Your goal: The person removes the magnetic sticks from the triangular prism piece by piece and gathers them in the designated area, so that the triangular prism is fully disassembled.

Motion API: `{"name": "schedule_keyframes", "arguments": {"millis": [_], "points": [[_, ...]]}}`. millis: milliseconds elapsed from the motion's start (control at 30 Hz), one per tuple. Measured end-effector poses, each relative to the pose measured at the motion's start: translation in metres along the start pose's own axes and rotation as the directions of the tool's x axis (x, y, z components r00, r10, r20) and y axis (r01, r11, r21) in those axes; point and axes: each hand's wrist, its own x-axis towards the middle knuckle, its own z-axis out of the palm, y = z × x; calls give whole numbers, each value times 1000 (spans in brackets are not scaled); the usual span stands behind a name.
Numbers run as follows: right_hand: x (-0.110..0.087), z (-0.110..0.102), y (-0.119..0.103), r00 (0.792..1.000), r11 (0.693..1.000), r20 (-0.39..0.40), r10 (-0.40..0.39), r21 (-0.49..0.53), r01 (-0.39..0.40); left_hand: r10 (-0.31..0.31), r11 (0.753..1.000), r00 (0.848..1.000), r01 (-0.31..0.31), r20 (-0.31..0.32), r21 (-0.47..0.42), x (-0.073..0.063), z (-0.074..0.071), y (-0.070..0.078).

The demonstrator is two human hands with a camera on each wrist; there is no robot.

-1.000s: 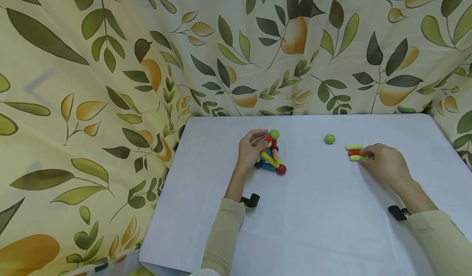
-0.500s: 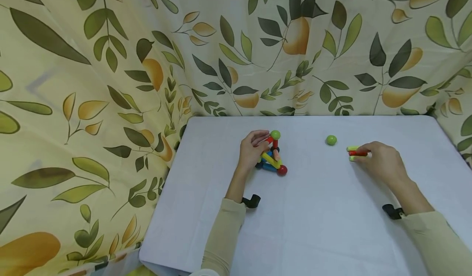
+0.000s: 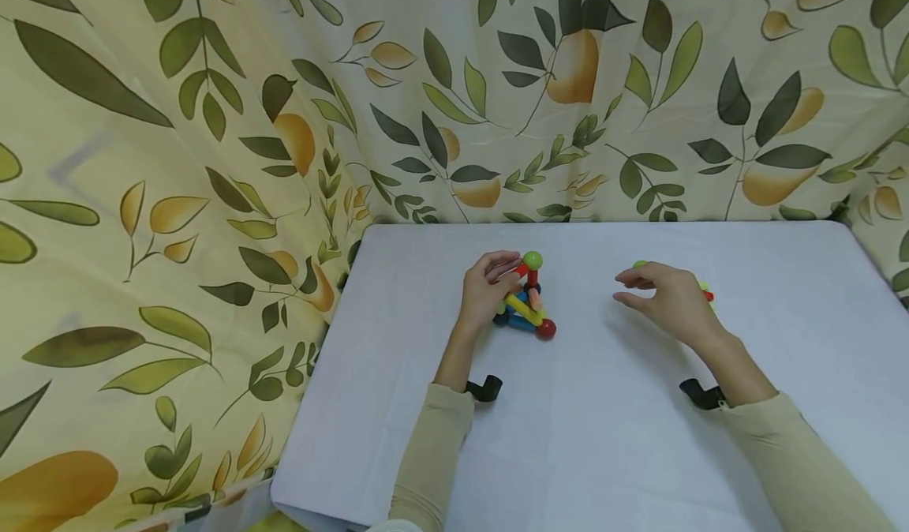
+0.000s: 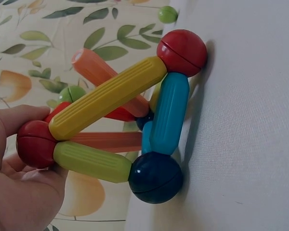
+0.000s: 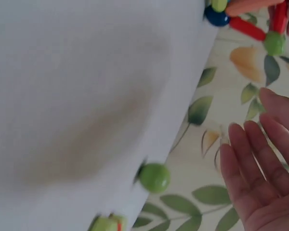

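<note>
On my head-camera feed, a person's left hand [image 3: 485, 291] grips the left side of a multicoloured construction [image 3: 522, 309] of smooth, plastic-looking rods and balls, set on a table [image 3: 604, 453] covered in white cloth. A bright green corner ball [image 3: 533, 260] tops its far side; a round red near ball [image 3: 546, 329] marks the near corner. To the right, the person's right hand [image 3: 671, 303] hangs over the cloth, thumb and fingers parted and released, partly hiding a loose, round green ball [image 3: 641, 263] and a group of short yellow-green and red rods [image 3: 708, 296]. A cream curtain [image 3: 433, 82] printed with leaves and fruit hangs behind.

On my left-wrist feed, thumb and fingers pinch a glossy red ball [image 4: 36, 144] of the construction. From it, a ribbed yellow rod [image 4: 108, 98] runs to the red near ball, and a ribbed lime rod [image 4: 93, 162] to a dark blue ball [image 4: 155, 177]. A turquoise rod [image 4: 170, 113] joins those two ends, beside the white cloth.

On my right-wrist feed, the right hand's fingers extend freely, apart from the loose green ball. The rods are cut off at the bottom edge; the construction shows in the upper right corner.
</note>
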Motion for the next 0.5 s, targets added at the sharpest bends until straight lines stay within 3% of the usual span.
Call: {"name": "schedule_keyframes", "arguments": {"millis": [167,300,500], "points": [[7,25,-13,996,998,90,3,57,-8,-5,1000,1000,5,24,7,-1,1,-1],[16,44,-23,983,994,180,-37,104,19,-5,1000,1000,5,17,-4,-2,1,-1],[33,64,-41,967,987,214,-136,118,113,19,1000,1000,-19,-3,2,0,-1,1]]}}
